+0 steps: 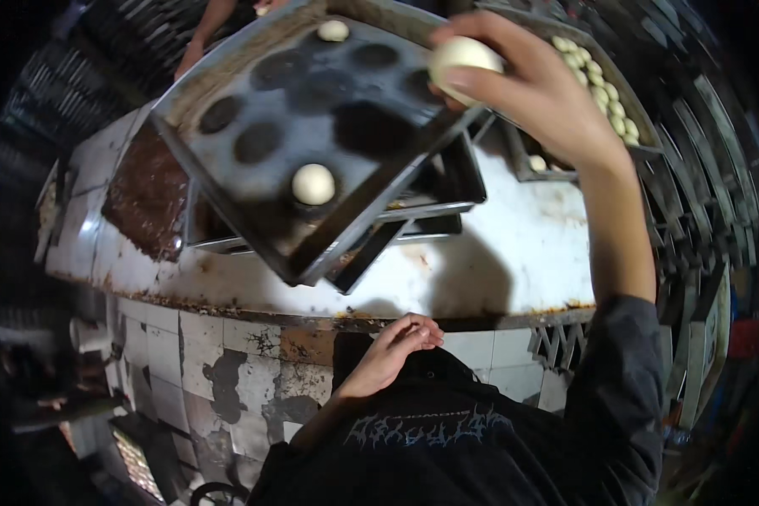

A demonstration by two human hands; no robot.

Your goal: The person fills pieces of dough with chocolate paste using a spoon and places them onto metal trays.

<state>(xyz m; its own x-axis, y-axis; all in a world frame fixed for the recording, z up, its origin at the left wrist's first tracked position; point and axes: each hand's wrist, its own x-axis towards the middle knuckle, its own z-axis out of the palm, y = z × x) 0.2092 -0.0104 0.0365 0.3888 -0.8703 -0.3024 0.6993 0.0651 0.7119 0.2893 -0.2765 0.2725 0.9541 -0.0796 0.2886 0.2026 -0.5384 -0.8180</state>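
Observation:
My right hand [531, 82] is raised over the right corner of a dark metal baking tray [215, 186], its fingers closed around a pale dough ball [465, 68]. One round dough ball [313, 185] rests in the tray near its front corner, another [333, 30] by the far wall. Dark round marks cover the tray's bottom between them. Low in front of my body, below the table's edge, my left hand [405, 345] has its fingers loosely curled, and whether it holds anything is not clear.
More metal trays [370, 256] are stacked crookedly under the top one on a worn white table [544, 253]. At the right, another tray [648, 136] holds several small dough pieces [598, 82]. A brown patch [148, 190] lies at left. Another person's arm [205, 31] reaches in beyond the tray.

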